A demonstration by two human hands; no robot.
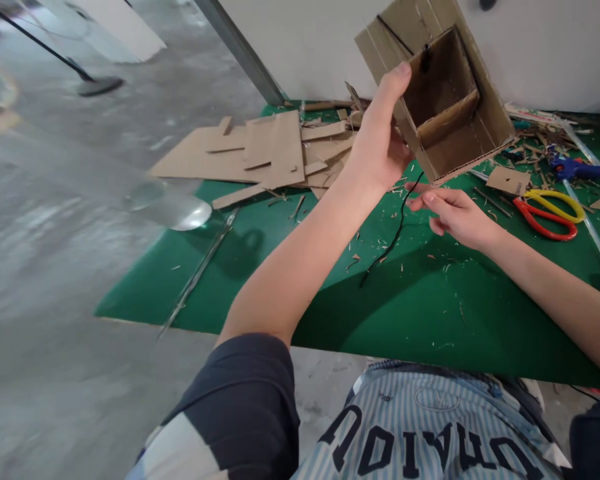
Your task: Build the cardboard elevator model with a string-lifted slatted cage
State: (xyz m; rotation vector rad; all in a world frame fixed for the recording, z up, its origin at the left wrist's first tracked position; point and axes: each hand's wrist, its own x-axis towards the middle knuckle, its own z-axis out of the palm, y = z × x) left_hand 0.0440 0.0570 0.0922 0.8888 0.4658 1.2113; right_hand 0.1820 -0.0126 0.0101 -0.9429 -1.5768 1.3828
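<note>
My left hand grips a cardboard box by its left edge and holds it tilted above the table. The box's open side shows an inner divider, and a black string runs across its upper panel. Below the box hangs a length of black cord, its lower end lying on the green tabletop. My right hand is just under the box, fingers stretched out and apart, with the fingertips at the cord. Whether they touch it I cannot tell.
Cardboard pieces lie piled at the back left of the green table. Red-and-yellow scissors, a blue glue gun and scraps lie on the right. A clear plastic strip crosses the left edge. A white wall stands behind.
</note>
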